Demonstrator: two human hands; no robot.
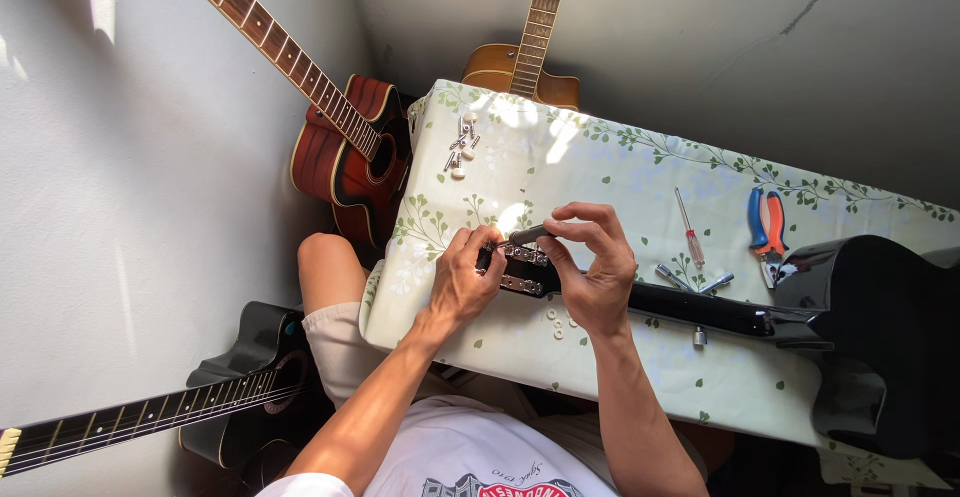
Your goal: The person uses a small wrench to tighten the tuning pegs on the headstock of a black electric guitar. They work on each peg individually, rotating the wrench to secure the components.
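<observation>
A black acoustic guitar lies across the table with its neck pointing left. Its headstock, with metal tuner plates, sits under my hands. My left hand pinches at the headstock's left end. My right hand holds a dark-handled screwdriver over the headstock, its tip pointing left toward my left fingers. Small white washers lie on the cloth just below the neck.
The table wears a pale leaf-print cloth. On it lie a red-handled screwdriver, blue-and-orange pliers, a metal socket wrench and loose tuner parts. Three more guitars lean around: red, brown, black.
</observation>
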